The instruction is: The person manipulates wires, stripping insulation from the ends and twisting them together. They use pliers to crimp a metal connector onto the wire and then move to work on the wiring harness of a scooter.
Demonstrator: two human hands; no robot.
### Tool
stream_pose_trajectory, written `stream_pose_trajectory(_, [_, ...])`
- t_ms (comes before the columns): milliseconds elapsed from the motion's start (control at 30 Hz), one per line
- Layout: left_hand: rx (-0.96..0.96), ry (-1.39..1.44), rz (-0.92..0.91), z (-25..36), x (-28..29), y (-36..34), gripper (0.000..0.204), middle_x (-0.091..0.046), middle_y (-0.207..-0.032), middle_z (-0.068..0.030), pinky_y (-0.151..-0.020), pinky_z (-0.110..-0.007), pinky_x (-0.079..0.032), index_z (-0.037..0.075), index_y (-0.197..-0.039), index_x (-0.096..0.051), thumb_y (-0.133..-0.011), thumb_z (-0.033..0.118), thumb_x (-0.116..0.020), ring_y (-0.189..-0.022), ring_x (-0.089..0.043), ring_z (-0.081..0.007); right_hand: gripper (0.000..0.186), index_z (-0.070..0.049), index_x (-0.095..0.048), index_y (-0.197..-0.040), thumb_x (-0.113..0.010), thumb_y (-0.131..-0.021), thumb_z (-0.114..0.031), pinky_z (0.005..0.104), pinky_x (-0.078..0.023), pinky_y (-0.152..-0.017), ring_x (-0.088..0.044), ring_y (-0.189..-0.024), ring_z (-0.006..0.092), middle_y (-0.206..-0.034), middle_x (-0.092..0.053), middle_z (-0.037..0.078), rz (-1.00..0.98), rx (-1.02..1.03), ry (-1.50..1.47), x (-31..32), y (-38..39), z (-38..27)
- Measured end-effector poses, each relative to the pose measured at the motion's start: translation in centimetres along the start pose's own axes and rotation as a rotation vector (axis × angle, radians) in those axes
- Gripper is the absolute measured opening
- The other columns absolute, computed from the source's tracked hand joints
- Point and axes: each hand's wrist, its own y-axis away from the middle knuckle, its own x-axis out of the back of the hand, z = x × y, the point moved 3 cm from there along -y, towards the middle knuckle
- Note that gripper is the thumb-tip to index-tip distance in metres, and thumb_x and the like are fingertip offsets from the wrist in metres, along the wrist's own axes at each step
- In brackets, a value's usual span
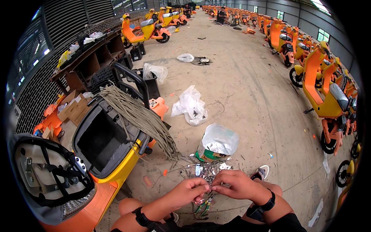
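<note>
My left hand [193, 189] and my right hand [228, 185] meet low in the head view, fingers pinched together around something small that I cannot make out. A bit of red and white shows under my left fingers. Below them, green-and-yellow handled pliers [205, 207] lie on the floor, among scattered cut ties and scraps [197, 170]. A white bag-lined bucket [218, 141] stands just beyond. To my left, a yellow-and-orange scooter [127, 164] has its seat [46, 178] tipped open over a dark storage well [100, 139], with a bundle of grey cords [137, 120] draped across it.
Plastic bags [189, 106] lie on the floor ahead. Black crates [148, 85], cardboard [77, 108] and a cluttered brown bench [89, 65] line the left. Parked scooters [320, 89] run along the right. A person [222, 15] sits far down the aisle.
</note>
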Motion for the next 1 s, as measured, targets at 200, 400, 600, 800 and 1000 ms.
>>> stream_pose_trajectory(200, [0.079, 0.163, -0.009, -0.5, 0.3, 0.3, 0.013, -0.051, -0.069, 0.0021, -0.053, -0.02, -0.035, 0.003, -0.093, -0.059, -0.094, 0.015, -0.055, -0.06, -0.047, -0.0063, 0.015, -0.008, -0.061, -0.095, -0.068, -0.082, -0.013, 0.034, -0.052, -0.065, -0.063, -0.076, 0.0267, -0.087, -0.063, 0.008, 0.06, 0.109, 0.069, 0.1, -0.3, -1.1])
stream_pose_trajectory(400, [-0.021, -0.004, 0.019, -0.6, 0.5, 0.4, 0.016, -0.053, -0.072, 0.0037, -0.053, -0.02, -0.038, 0.004, -0.093, -0.059, -0.094, 0.019, -0.055, -0.06, -0.048, -0.0053, 0.014, -0.007, -0.062, -0.093, -0.069, -0.083, -0.013, 0.0341, -0.052, -0.065, -0.063, -0.076, 0.0269, -0.086, -0.063, 0.008, 0.019, 0.07, 0.075, -0.4, -0.3, -0.4])
stream_pose_trajectory(600, [-0.53, -0.847, 0.295, 1.4, -0.7, 1.7, 0.012, -0.057, -0.072, -0.0018, -0.051, -0.028, -0.042, 0.004, -0.089, -0.062, -0.088, 0.016, -0.063, -0.057, -0.054, -0.0156, 0.013, -0.004, -0.064, -0.093, -0.066, -0.089, -0.015, 0.0282, -0.05, -0.063, -0.062, -0.071, 0.0149, -0.08, -0.064, 0.005, -0.019, -0.288, -0.19, -1.0, 0.1, 0.3])
stream_pose_trajectory(800, [-0.747, -1.219, 0.401, 1.1, -1.1, 1.7, 0.016, -0.058, -0.074, -0.007, -0.054, -0.03, -0.046, 0.004, -0.092, -0.063, -0.084, 0.017, -0.067, -0.06, -0.057, -0.0209, 0.018, 0.001, -0.062, -0.094, -0.062, -0.093, -0.017, 0.0236, -0.049, -0.068, -0.057, -0.074, 0.0062, -0.082, -0.064, 0.001, -0.062, -0.538, -0.58, -2.1, 0.8, 2.2])
stream_pose_trajectory(1000, [-0.253, -0.734, 0.297, 1.4, -0.2, 1.3, 0.042, -0.064, -0.085, -0.0061, -0.063, -0.028, -0.049, 0.001, -0.11, -0.059, -0.086, 0.034, -0.068, -0.069, -0.059, -0.0137, 0.016, 0.0, -0.061, -0.097, -0.062, -0.093, -0.015, 0.0237, -0.049, -0.069, -0.06, -0.076, 0.0091, -0.082, -0.064, 0.003, 0.014, -0.463, -0.733, -1.1, 0.5, 2.6])
